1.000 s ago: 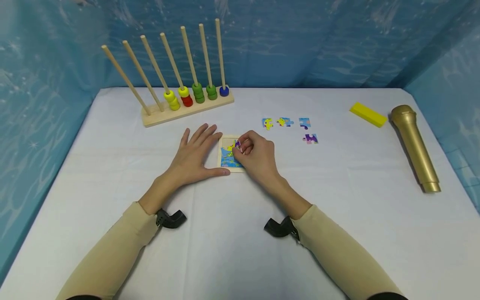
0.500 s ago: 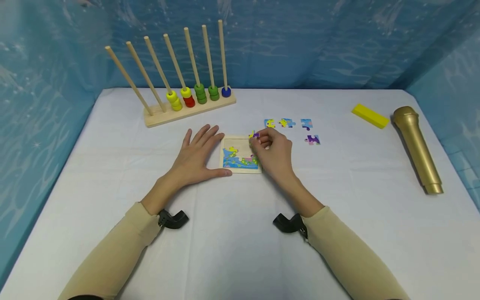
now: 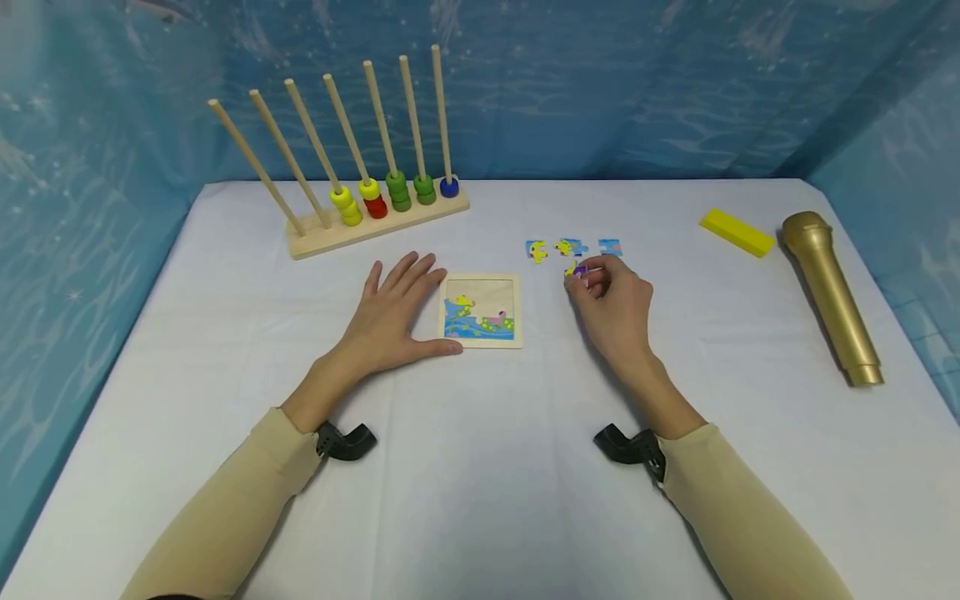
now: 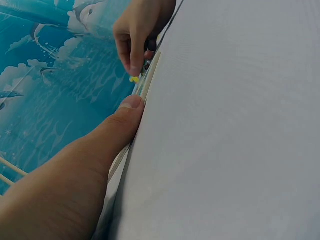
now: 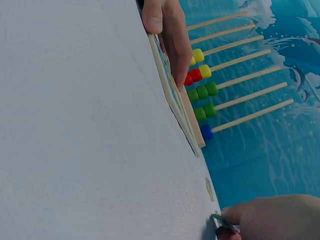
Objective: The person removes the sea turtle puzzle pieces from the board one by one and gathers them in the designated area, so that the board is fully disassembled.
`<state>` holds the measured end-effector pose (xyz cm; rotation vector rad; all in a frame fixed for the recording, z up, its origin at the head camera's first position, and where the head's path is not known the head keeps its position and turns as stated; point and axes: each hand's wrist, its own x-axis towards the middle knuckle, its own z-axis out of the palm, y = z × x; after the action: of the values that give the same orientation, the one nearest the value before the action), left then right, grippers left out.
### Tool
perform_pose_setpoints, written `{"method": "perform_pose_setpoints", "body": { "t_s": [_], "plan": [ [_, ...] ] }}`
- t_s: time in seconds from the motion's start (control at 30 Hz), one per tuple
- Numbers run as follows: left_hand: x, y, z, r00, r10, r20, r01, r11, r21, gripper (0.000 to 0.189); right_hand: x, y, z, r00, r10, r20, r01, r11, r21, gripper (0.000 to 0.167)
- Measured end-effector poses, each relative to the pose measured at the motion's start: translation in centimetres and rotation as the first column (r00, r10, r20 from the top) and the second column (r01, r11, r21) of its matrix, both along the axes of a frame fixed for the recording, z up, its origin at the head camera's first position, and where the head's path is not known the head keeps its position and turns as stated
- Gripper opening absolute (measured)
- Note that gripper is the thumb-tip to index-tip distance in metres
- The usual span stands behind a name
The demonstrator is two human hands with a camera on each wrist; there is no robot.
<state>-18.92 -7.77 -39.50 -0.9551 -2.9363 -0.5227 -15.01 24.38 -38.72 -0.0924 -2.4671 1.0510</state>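
Yellow-and-purple jigsaw piece (image 3: 573, 271) was pinched between fingers of right hand (image 3: 618, 307), right of square pale-wooden puzzle tray (image 3: 491, 343); tray's left edge was touched by nearer left hand (image 3: 392, 315), fingers straight.

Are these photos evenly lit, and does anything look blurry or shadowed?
Head view: fairly evenly lit, shadow beside the gold microphone, pinched puzzle piece too small to make out; left wrist view: dimmer, tilted, white table looking grey; right wrist view: also tilted, right hand soft, cut off at the corner.
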Motion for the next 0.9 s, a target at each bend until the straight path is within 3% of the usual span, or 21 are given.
{"method": "perform_pose_setpoints", "body": {
  "t_s": [0.3, 0.5, 0.63, 0.77, 0.9],
  "plan": [
    [-0.1, -0.1, -0.2, 1.000, -0.006, -0.008, 0.006, 1.000, 0.010, 0.108, 0.1, 0.2, -0.3, 1.000, -0.029, -0.009, 0.030, 0.992, 0.122, 0.033],
    [-0.1, -0.1, -0.2, 1.000, -0.009, -0.008, 0.009, 1.000, 0.006, 0.109, 0.3, 0.2, -0.4, 0.999, -0.032, 0.001, 0.031, 0.990, 0.138, 0.032],
    [-0.1, 0.0, -0.2, 1.000, -0.008, -0.010, 0.009, 1.000, 0.007, 0.109, 0.1, 0.0, -0.4, 0.998, -0.016, -0.054, 0.022, 0.992, 0.126, 0.027],
    [0.0, 0.0, -0.1, 1.000, -0.006, -0.008, 0.006, 1.000, 0.006, 0.109, -0.1, -1.1, -0.3, 0.988, 0.086, -0.125, -0.077, 0.995, 0.071, 0.019],
    [0.1, -0.1, 0.0, 1.000, -0.007, -0.008, 0.007, 1.000, 0.005, 0.109, -0.2, -3.2, -0.4, 0.965, 0.237, -0.115, -0.238, 0.971, 0.010, 0.016]
  ]
}}
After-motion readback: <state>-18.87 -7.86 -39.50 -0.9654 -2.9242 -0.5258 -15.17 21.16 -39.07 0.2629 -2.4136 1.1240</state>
